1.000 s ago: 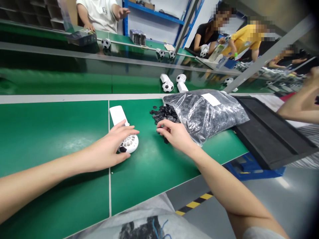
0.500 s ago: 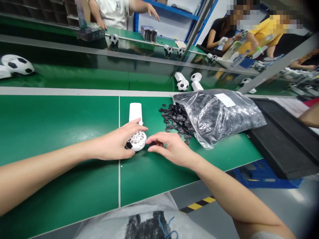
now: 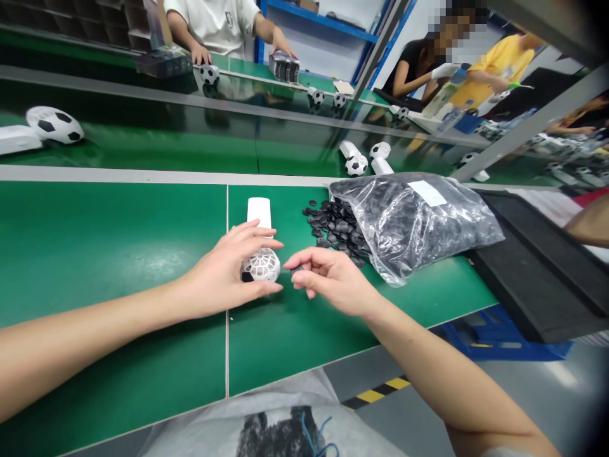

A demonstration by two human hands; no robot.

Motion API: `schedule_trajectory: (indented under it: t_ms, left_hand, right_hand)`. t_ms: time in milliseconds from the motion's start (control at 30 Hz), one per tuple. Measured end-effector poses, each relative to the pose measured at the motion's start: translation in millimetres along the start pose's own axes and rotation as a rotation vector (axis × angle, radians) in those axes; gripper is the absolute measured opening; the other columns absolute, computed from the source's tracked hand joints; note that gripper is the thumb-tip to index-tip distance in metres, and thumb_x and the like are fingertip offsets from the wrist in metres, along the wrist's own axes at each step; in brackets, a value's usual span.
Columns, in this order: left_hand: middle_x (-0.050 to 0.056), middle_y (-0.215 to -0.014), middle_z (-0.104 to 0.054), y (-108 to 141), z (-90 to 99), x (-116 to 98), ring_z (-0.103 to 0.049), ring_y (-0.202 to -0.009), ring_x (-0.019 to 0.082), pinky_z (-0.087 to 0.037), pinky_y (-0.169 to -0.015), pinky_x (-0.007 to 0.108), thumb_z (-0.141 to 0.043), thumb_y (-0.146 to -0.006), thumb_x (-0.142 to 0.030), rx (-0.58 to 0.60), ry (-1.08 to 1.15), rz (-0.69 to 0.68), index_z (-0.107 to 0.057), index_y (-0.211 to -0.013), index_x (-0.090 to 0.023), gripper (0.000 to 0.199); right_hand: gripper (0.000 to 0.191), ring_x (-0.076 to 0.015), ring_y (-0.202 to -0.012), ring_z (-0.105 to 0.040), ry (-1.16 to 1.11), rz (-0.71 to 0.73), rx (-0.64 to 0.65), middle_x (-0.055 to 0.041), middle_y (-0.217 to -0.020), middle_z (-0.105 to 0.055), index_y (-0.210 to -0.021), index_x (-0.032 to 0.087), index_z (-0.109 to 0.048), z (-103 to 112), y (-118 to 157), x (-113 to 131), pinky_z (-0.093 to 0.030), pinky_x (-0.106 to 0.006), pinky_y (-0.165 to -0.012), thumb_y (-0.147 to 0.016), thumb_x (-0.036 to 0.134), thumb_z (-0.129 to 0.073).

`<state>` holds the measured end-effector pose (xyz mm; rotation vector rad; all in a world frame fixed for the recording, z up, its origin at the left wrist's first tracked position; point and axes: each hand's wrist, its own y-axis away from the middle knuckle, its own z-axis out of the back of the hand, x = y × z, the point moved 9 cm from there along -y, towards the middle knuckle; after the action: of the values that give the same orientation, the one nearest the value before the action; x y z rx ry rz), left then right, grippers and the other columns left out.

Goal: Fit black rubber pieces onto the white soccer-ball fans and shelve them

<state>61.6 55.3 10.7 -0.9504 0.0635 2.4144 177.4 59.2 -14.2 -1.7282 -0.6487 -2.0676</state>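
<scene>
A white handheld device with a soccer-ball-shaped head (image 3: pixel 261 265) lies on the green table, its flat white handle (image 3: pixel 259 209) pointing away from me. My left hand (image 3: pixel 233 270) curves around the left of the ball head, fingers stretched and apart above it and the thumb along its near side. Whether it touches the ball I cannot tell. Just right of the ball, my right hand (image 3: pixel 328 276) pinches a small black piece (image 3: pixel 295 270) between thumb and forefinger, apart from the device. Similar black pieces (image 3: pixel 340 222) lie heaped beyond that hand.
A clear plastic bag (image 3: pixel 423 222) of black pieces lies at the right, beside a black tray (image 3: pixel 537 266). Behind the table edge, a conveyor belt (image 3: pixel 190 143) carries several soccer-ball devices. Co-workers sit across from me; one person's hand (image 3: pixel 283 44) touches a dark stack.
My left fingers and thumb have spread and loosened around the ball. My right hand has drawn slightly back, showing the black piece. Devices on the near belt have shifted right.
</scene>
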Motion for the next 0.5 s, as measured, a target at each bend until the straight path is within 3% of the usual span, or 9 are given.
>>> schedule_trajectory:
  t_ms: [67, 200, 367, 433, 500]
  left_hand:
    - [0.004, -0.117, -0.057, 3, 12.1, -12, -0.036, -0.124, 0.026, -0.029, -0.104, 0.047, -0.063, -0.074, -0.04, -0.15, -0.004, -0.068, -0.061, -0.098, -0.023, 0.029]
    - [0.002, -0.095, -0.064, 7, 22.5, -32, -0.051, -0.104, 0.02, -0.04, -0.094, 0.038, -0.063, -0.077, -0.03, -0.242, 0.075, -0.17, -0.065, -0.087, -0.023, 0.013]
    - [-0.001, -0.082, -0.066, 7, 20.8, -43, -0.056, -0.091, 0.016, -0.042, -0.088, 0.033, -0.059, -0.081, -0.027, -0.167, 0.114, -0.281, -0.065, -0.082, -0.025, 0.006]
    - [-0.002, -0.08, -0.067, 7, 18.7, -46, -0.057, -0.088, 0.015, -0.041, -0.088, 0.033, -0.057, -0.083, -0.027, -0.131, 0.064, -0.308, -0.065, -0.08, -0.025, 0.009]
    - [-0.003, -0.078, -0.067, 7, 18.1, -46, -0.058, -0.085, 0.014, -0.039, -0.087, 0.033, -0.056, -0.084, -0.028, -0.116, 0.022, -0.301, -0.064, -0.079, -0.024, 0.01]
  right_hand:
    - [0.017, -0.0037, -0.047, -0.048, -0.167, 0.003, 0.03, 0.0044, -0.063, -0.058, -0.09, 0.018, -0.06, -5, 0, 1, -0.04, -0.017, -0.046, -0.077, 0.028, -0.061]
    - [0.02, -0.001, -0.039, -0.04, -0.507, -0.034, 0.103, 0.008, -0.056, -0.059, -0.086, 0.021, -0.049, -18, 0, 2, -0.034, -0.016, -0.045, -0.075, 0.025, -0.065]
    - [0.029, 0.0014, -0.035, -0.029, -0.708, -0.185, 0.21, 0.0091, -0.052, -0.056, -0.074, 0.019, -0.042, -39, 3, -2, -0.034, -0.015, -0.046, -0.072, 0.028, -0.069]
    - [0.026, 0.0009, -0.035, -0.028, -0.675, -0.2, 0.221, 0.0094, -0.052, -0.054, -0.075, 0.019, -0.043, -42, 5, -4, -0.035, -0.016, -0.046, -0.074, 0.032, -0.066]
    - [0.023, -0.0017, -0.039, -0.035, -0.502, -0.111, 0.158, 0.0079, -0.055, -0.053, -0.078, 0.02, -0.046, -35, 5, -1, -0.037, -0.017, -0.047, -0.076, 0.034, -0.064]
